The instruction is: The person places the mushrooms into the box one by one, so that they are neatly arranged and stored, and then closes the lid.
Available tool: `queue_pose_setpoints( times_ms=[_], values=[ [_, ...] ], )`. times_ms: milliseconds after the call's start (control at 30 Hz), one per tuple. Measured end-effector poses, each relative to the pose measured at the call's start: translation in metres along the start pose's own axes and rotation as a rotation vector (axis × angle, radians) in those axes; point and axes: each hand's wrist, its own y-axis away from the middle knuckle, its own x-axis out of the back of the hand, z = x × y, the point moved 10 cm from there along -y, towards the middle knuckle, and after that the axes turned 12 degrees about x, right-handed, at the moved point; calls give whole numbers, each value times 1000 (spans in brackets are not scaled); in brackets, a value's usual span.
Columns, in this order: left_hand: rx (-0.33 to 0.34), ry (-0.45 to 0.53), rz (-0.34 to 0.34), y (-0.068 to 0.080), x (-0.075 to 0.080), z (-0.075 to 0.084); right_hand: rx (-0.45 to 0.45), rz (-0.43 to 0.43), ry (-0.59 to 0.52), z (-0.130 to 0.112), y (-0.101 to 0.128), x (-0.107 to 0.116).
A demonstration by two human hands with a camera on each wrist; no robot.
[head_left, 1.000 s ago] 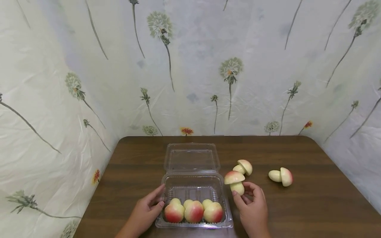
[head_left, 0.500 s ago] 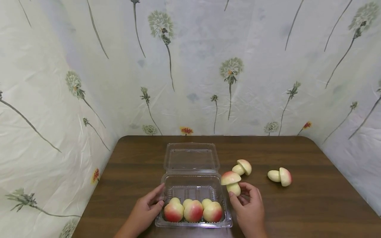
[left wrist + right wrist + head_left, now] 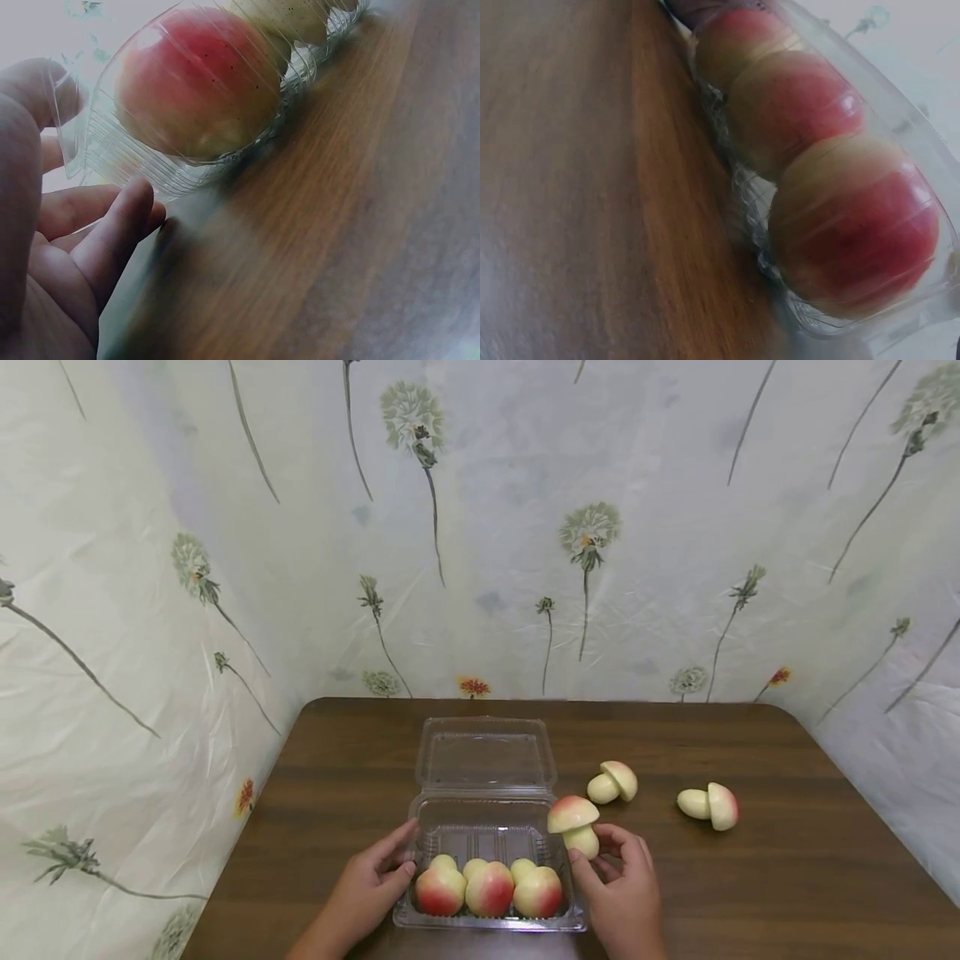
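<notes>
A clear plastic clamshell box (image 3: 487, 827) stands open on the brown table, with three red-capped toy mushrooms (image 3: 489, 888) in a row along its near side. My right hand (image 3: 617, 878) pinches a fourth mushroom (image 3: 574, 825) by its pale stem, just above the box's right rim. My left hand (image 3: 372, 883) rests against the box's left wall, fingers on the rim. In the left wrist view those fingers (image 3: 112, 225) touch the box (image 3: 135, 157) beside a red cap (image 3: 199, 79). The right wrist view shows the three caps (image 3: 802, 112) through the plastic.
Two more mushrooms lie on their sides on the table right of the box, one near (image 3: 613, 782) and one farther right (image 3: 709, 805). The box lid (image 3: 486, 753) lies flat behind. Dandelion-patterned sheeting walls the table (image 3: 750, 877) at the back and sides.
My right hand has carried the held mushroom leftward, from beside the box to over its right rim. The left hand stays on the box.
</notes>
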Motion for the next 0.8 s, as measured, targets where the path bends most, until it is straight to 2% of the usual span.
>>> queue_pose_setpoints(
  times_ms=[200,533,800],
  values=[
    [0,0,6,0,0,0,13,-9,-24,-1,1,-2],
    [-41,-7,13,0,-1,3,71,-19,86,-13,3,-3],
    [-18,16,-4,-1,-2,-1,112,-29,101,-25,7,-9]
  ],
)
